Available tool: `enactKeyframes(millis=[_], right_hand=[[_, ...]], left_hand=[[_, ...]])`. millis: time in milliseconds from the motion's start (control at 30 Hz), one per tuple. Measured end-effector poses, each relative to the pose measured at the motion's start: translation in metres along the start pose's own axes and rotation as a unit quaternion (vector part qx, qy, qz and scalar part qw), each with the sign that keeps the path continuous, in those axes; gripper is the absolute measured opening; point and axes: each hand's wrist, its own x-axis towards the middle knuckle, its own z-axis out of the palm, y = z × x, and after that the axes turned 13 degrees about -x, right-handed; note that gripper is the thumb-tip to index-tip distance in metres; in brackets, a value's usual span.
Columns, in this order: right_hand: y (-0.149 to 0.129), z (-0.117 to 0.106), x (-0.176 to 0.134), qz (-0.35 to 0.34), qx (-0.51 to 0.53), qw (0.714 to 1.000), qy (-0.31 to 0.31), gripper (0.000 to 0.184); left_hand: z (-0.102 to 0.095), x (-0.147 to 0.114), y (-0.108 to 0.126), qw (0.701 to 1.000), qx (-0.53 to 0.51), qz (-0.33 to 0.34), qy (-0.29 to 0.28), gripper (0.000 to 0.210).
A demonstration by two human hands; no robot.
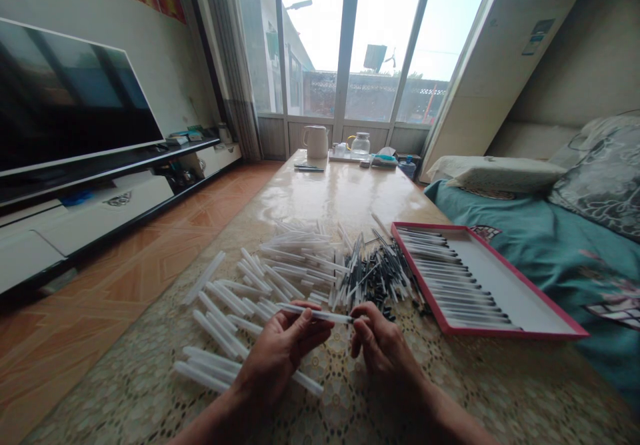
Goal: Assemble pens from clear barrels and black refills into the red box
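A translucent white pen [325, 315] lies level between my hands above the patterned tabletop. My left hand [280, 348] is closed around its barrel, with the thumb on top. At its dark right end, the fingers of my right hand [383, 341] are pinched together; the tip itself is partly hidden by them. Loose white pen barrels [217, 301] lie spread out to the left and behind my left hand. Beyond my right hand is a heap of dark pen refills [387, 268] with small black pieces at its near side.
A shallow red-edged box [505, 268] on the right holds a row of pens along its left side. At the table's far end stand a white kettle [316, 142] and a glass jug [360, 145]. A green-covered seat [505, 218] borders the table's right.
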Motion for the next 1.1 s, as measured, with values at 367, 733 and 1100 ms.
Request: enactKeyframes(millis=[367,733,1100], right_hand=[[0.0006,-0.0003,0.001,0.02,0.0,1.0,0.002,0.032],[0.0008,-0.0005,0.0001,-0.006,-0.028,0.999,-0.016,0.036],[-0.0019,-0.0034,0.0,0.001,-0.031,0.999,-0.027,0.04]], left_hand=[[-0.001,-0.001,-0.0015,1.0,0.005,0.002,-0.001,0.022],[0.0007,-0.0001,-0.0009,1.0,0.004,0.0,-0.002,0.021],[-0.0005,-0.0009,-0.0009,1.0,0.006,0.002,-0.008,0.02]])
